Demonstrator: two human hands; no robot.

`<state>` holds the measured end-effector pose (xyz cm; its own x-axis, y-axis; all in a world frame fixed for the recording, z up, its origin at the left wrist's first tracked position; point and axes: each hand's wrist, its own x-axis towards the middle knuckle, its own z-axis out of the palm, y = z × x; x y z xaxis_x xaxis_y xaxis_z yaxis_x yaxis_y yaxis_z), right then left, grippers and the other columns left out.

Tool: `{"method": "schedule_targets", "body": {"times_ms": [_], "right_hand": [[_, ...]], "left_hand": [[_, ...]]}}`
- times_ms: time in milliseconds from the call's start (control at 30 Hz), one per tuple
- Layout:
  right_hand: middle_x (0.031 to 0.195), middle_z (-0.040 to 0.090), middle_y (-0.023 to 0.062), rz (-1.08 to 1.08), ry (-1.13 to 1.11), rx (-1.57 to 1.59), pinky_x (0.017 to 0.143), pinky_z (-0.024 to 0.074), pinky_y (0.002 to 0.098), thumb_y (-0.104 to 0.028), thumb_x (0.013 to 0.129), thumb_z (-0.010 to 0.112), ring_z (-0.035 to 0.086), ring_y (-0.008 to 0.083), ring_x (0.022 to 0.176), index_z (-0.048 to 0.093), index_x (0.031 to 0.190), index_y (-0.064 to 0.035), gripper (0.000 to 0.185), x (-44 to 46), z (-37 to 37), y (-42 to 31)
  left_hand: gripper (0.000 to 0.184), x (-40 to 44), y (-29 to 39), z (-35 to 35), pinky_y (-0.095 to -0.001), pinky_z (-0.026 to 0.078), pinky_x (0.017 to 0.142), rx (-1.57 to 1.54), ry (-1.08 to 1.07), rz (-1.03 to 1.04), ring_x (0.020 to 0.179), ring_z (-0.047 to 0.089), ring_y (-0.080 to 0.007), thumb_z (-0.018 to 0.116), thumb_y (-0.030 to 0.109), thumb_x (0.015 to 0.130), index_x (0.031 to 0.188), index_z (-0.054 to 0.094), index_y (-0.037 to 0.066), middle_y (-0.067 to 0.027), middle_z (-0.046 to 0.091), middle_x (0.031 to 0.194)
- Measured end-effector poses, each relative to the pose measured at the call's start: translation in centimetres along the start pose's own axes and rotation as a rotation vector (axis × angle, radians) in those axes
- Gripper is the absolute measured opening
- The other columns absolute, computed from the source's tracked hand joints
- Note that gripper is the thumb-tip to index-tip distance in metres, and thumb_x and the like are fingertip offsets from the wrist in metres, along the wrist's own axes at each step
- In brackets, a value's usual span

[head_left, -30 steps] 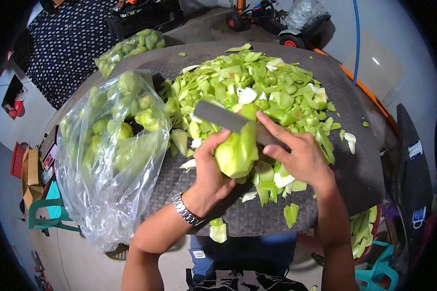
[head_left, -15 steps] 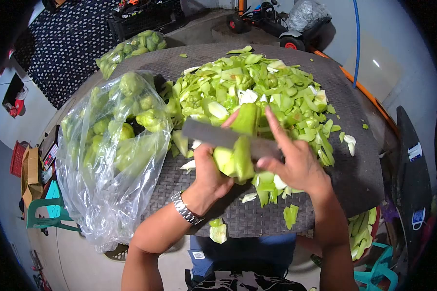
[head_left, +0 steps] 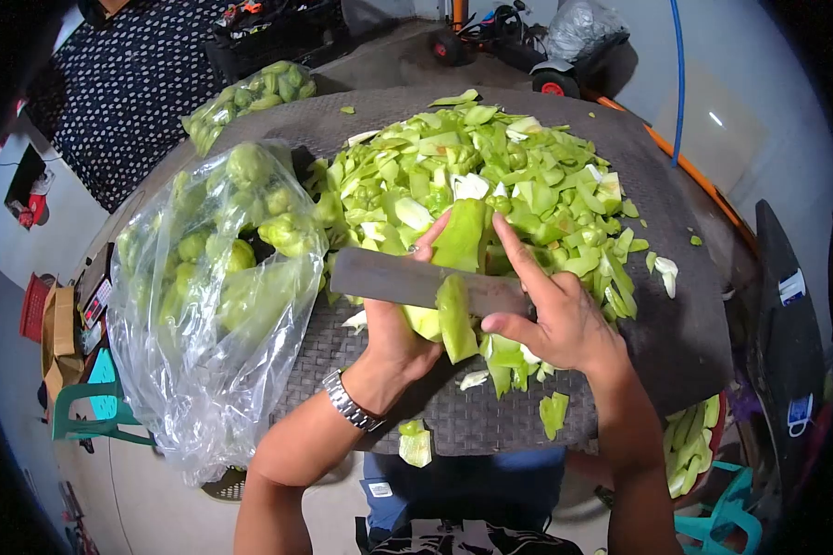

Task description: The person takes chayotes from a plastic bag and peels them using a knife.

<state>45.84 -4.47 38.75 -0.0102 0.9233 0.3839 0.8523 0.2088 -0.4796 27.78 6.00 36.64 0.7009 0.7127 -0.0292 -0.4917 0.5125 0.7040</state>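
My left hand point(head_left: 393, 347), wearing a metal watch, is wrapped round a green chayote point(head_left: 463, 239) above the table. The knife point(head_left: 375, 276) has a broad grey blade lying across the chayote, its tip towards the left. My right hand point(head_left: 574, 324) grips the knife at its right end, index finger stretched along the chayote's far side; the handle is hidden in the palm. A thick strip of peel point(head_left: 455, 319) hangs over the near side of the blade. Below the blade, a paler, cut part of the chayote point(head_left: 423, 322) shows. Behind the hands lies a heap of peelings point(head_left: 546, 171).
A clear plastic bag point(head_left: 217, 361) of whole chayotes stands left on the dark woven-patterned table point(head_left: 676, 351). Another filled bag point(head_left: 254, 97) is behind it. A container of pale green pieces point(head_left: 692, 444) and a teal stool point(head_left: 727, 513) are at lower right.
The knife and chayote have shifted slightly left. The blade, blurred before, now shows sharply, and the peel strip on it has moved a little left and tilted.
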Motion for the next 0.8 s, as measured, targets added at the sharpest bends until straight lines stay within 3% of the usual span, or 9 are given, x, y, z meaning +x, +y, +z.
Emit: {"method": "schedule_targets", "body": {"times_ms": [33, 67, 167, 233, 300, 400, 500, 667, 800], "right_hand": [[0.071, 0.06, 0.0221, 0.001, -0.013, 0.001, 0.091, 0.0521, 0.044, -0.057, 0.093, 0.071, 0.07, 0.0393, 0.087, 0.024, 0.166, -0.0082, 0.1, 0.1, 0.0, -0.1], [0.067, 0.054, 0.0156, 0.126, -0.105, 0.027, 0.097, 0.0493, 0.0394, -0.057, 0.093, 0.071, 0.067, 0.03, 0.082, 0.024, 0.166, -0.0088, 0.099, -0.1, -0.6, -0.3], [0.077, 0.067, 0.0289, 0.145, -0.005, -0.001, 0.083, 0.0553, 0.0498, -0.056, 0.094, 0.071, 0.074, 0.0446, 0.089, 0.028, 0.164, -0.01, 0.094, 0.2, -0.8, 1.1], [0.074, 0.066, 0.0273, 0.179, 0.037, -0.077, 0.08, 0.0547, 0.0513, -0.056, 0.094, 0.07, 0.073, 0.0445, 0.083, 0.029, 0.164, -0.0116, 0.093, 0.3, -1.3, 1.7], [0.071, 0.066, 0.0256, 0.186, 0.069, -0.158, 0.078, 0.0544, 0.0523, -0.058, 0.094, 0.068, 0.072, 0.0454, 0.079, 0.031, 0.163, -0.0128, 0.091, 0.5, -1.4, 2.6], [0.071, 0.066, 0.0252, 0.404, -0.022, -0.261, 0.077, 0.0546, 0.0512, -0.057, 0.096, 0.067, 0.071, 0.0448, 0.077, 0.035, 0.161, -0.0114, 0.086, 0.9, -2.7, 2.8], [0.068, 0.064, 0.0235, 0.55, 0.17, -0.228, 0.074, 0.0542, 0.0497, -0.053, 0.096, 0.068, 0.07, 0.042, 0.071, 0.047, 0.154, -0.0079, 0.076, 0.2, -4.3, 5.7], [0.073, 0.065, 0.0241, 0.535, 0.263, -0.193, 0.074, 0.0535, 0.048, -0.048, 0.095, 0.073, 0.068, 0.0392, 0.074, 0.061, 0.137, -0.0012, 0.064, -0.3, -4.0, 3.9], [0.079, 0.068, 0.0231, 0.619, 0.204, -0.134, 0.075, 0.0542, 0.047, -0.047, 0.09, 0.077, 0.069, 0.0382, 0.076, 0.056, 0.14, -0.0023, 0.07, 0.2, -3.4, 2.1]], "left_hand": [[0.081, 0.0, -0.1, -0.1, -0.0461, 0.048, 0.112, -0.019, -0.02, -0.002, 0.131, 0.059, -0.0326, 0.045, 0.055, 0.096, 0.161, 0.037, 0.007, -0.0199, 0.056, 0.148], [0.082, 0.1, -0.2, -0.1, -0.0461, 0.046, 0.114, -0.039, -0.042, -0.005, 0.132, 0.058, -0.033, 0.044, 0.055, 0.095, 0.161, 0.036, 0.007, -0.0202, 0.055, 0.149], [0.076, 0.2, -0.2, 0.0, -0.0491, 0.056, 0.094, -0.059, 0.029, -0.044, 0.113, 0.067, -0.034, 0.05, 0.051, 0.096, 0.155, 0.043, 0.002, -0.0199, 0.061, 0.138], [0.067, 0.0, 0.1, 0.0, -0.0486, 0.059, 0.076, -0.072, 0.075, -0.147, 0.097, 0.071, -0.0344, 0.052, 0.048, 0.096, 0.147, 0.051, 0.003, -0.0192, 0.064, 0.129], [0.065, 0.2, 0.1, -0.7, -0.0475, 0.058, 0.077, -0.107, 0.039, -0.178, 0.098, 0.069, -0.0347, 0.051, 0.047, 0.097, 0.146, 0.051, 0.004, -0.021, 0.063, 0.129], [0.065, 0.1, 0.4, -0.7, -0.0453, 0.057, 0.078, -0.182, -0.082, -0.192, 0.1, 0.066, -0.0351, 0.05, 0.047, 0.098, 0.147, 0.05, 0.005, -0.0235, 0.062, 0.13], [0.067, -0.3, 1.2, 0.0, -0.0431, 0.056, 0.08, -0.228, -0.157, -0.2, 0.102, 0.064, -0.0353, 0.049, 0.047, 0.099, 0.149, 0.048, 0.002, -0.0252, 0.061, 0.13], [0.069, 1.1, 1.7, -0.9, -0.0433, 0.055, 0.091, -0.32, -0.099, -0.21, 0.106, 0.064, -0.0353, 0.051, 0.048, 0.099, 0.146, 0.05, -0.002, -0.0257, 0.061, 0.13], [0.072, 1.7, 2.2, -2.0, -0.0448, 0.055, 0.095, -0.013, -0.167, -0.143, 0.114, 0.064, -0.0364, 0.058, 0.048, 0.096, 0.144, 0.051, -0.006, -0.0272, 0.06, 0.134]]}}
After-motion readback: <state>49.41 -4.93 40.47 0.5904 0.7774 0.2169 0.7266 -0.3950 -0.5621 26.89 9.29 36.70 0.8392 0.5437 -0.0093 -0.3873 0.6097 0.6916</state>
